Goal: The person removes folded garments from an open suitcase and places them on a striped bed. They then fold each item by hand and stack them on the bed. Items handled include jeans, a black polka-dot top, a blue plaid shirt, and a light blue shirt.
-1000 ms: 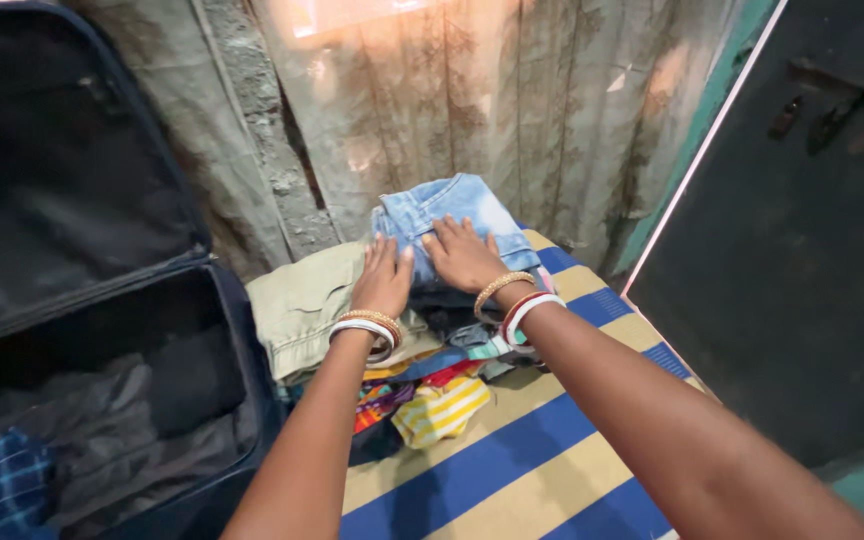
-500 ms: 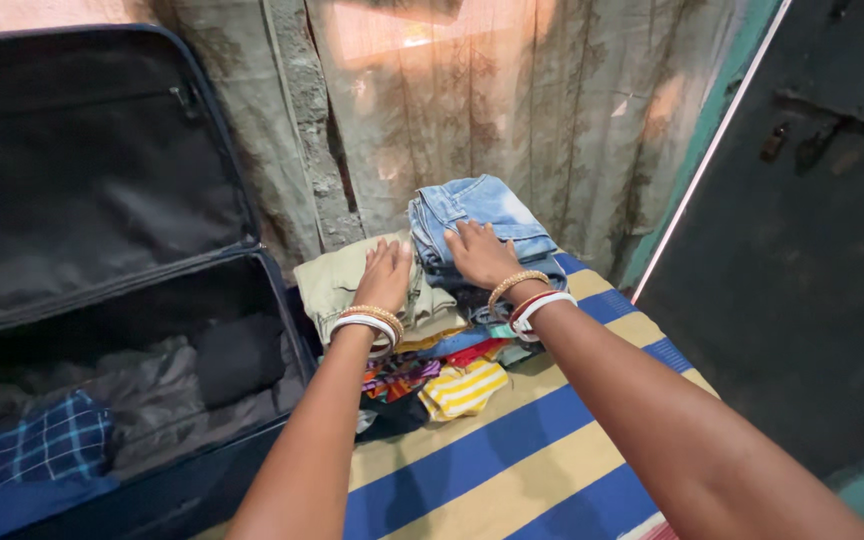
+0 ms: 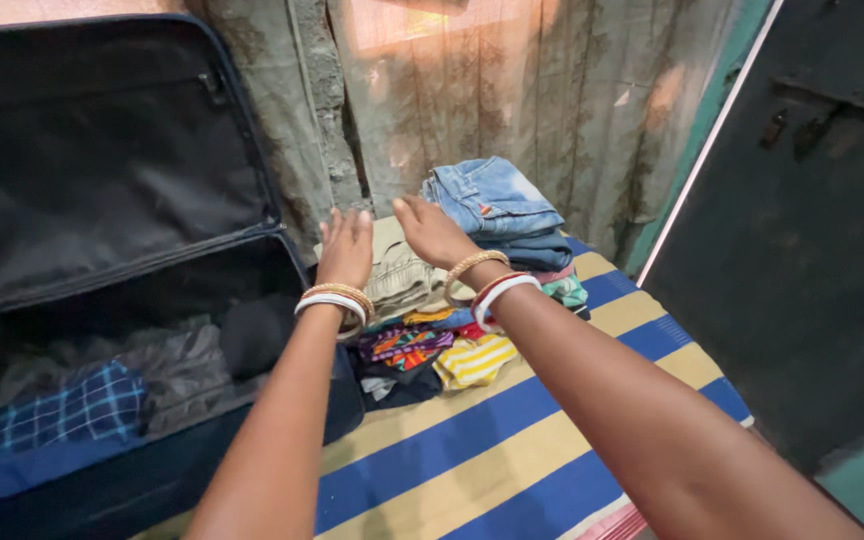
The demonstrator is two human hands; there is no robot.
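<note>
The folded khaki trousers [image 3: 397,275] lie just under the two open hands, a pale olive bundle with a seamed pocket showing, set on top of a heap of bright clothes beside the open suitcase. Just beside them, toward the curtain, sits a stack of folded jeans [image 3: 497,205], light blue on top and darker below. Whether either hand actually touches the khaki cloth is hard to tell.

Both hands, left hand [image 3: 347,247] and right hand [image 3: 434,232], hover open above khaki trousers [image 3: 392,272] beside folded jeans [image 3: 492,205].
</note>
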